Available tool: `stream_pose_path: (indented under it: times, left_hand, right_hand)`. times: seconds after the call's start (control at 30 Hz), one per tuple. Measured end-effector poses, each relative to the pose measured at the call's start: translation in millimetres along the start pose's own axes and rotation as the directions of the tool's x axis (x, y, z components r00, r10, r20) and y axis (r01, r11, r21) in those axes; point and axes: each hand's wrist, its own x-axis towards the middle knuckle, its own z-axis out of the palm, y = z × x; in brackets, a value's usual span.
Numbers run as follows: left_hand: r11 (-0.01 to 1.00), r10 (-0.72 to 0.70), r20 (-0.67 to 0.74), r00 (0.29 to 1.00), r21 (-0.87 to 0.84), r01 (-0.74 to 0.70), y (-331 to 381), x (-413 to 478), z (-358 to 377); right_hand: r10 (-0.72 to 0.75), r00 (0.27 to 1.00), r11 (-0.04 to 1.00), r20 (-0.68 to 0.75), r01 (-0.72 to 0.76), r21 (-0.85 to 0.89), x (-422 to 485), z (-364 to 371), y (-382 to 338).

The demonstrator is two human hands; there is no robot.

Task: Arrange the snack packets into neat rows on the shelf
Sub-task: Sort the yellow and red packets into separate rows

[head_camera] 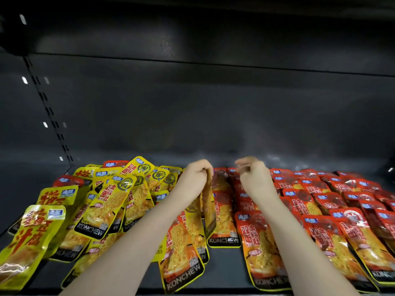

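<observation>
nearest, along the bottom of the frame, the dark grey metal shelf (226,272) shows bare between packets. a flat red-and-orange foil packet marked konchew (181,261) lies askew at bottom centre and reaches the front lip. at lower left, the glossy yellow foil packets (119,201) sit in a loose overlapping heap, tilted every way. at lower right, the glossy red foil packets (320,201) lie shingled in slanting rows, fairly orderly.

further in, at centre, the left hand (196,176) pinches the top seam of an orange-yellow foil packet (208,208) between curled fingers and thumb. the packet hangs edge-on over the join between heap and rows. just to its right, the right hand (254,178) hovers over the far end of the red rows with its fingers curled in. it is blurred, and i cannot tell whether it grips anything.

the packets look light, thin and limp, with slick film likely to slide over neighbours. the flat sealed top edge seems the best hold, since the filled middle could crease.

the shelf is the only holder here: yellow to the left, red to the right. behind them is bare shelf floor, then the dark back panel (213,114) and a slotted metal upright (49,112) at upper left.
</observation>
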Motion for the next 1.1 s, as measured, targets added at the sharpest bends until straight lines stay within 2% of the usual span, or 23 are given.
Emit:
stream_pose_path:
  times: [0.1, 0.23, 0.33, 0.47, 0.6, 0.7, 0.83, 0.93, 1.03, 1.1]
  left_hand:
    - [0.997, -0.030, -0.051, 0.998, -0.070, 0.027, 2, -3, -4]
    - [0.981, -0.060, -0.095, 0.994, -0.191, 0.040, 0, 0, -6]
    - [0.961, -0.043, -0.156, 0.987, -0.277, -0.002, -1, 3, -9]
    - [0.966, -0.040, -0.230, 0.972, -0.256, -0.021, 7, -2, -14]
    - [0.992, -0.033, -0.247, 0.968, -0.127, 0.002, 17, -9, -16]
    - [0.997, 0.071, -0.250, 0.966, 0.035, -0.065, 22, -13, -19]
    - [0.988, 0.142, -0.302, 0.943, 0.099, -0.118, 33, -14, -33]
    - [0.979, 0.138, -0.327, 0.935, 0.190, -0.078, 44, -11, -56]
    - [0.921, 0.130, -0.306, 0.943, 0.390, 0.000, 43, -11, -84]
    - [0.843, 0.099, -0.253, 0.962, 0.536, 0.054, 34, -15, -101]
  right_hand:
    - [-0.005, 0.998, 0.998, 0.066, 0.009, -0.068, -1, 3, 2]
    - [-0.093, 0.977, 0.971, 0.192, 0.132, -0.201, -7, 11, 1]
    - [-0.144, 0.947, 0.942, 0.286, 0.220, -0.252, -8, 11, 0]
    - [-0.118, 0.877, 0.830, 0.466, 0.345, -0.439, -15, 10, 0]
    - [-0.126, 0.868, 0.808, 0.480, 0.370, -0.457, -17, 9, -1]
    - [-0.124, 0.871, 0.816, 0.476, 0.362, -0.450, -17, 10, -1]
    - [-0.126, 0.872, 0.835, 0.473, 0.350, -0.424, -17, 11, 0]
    - [-0.121, 0.868, 0.843, 0.481, 0.346, -0.412, -18, 12, 0]
    - [-0.133, 0.865, 0.850, 0.484, 0.351, -0.393, -20, 11, -3]
    - [-0.140, 0.861, 0.856, 0.489, 0.353, -0.377, -20, 10, -3]
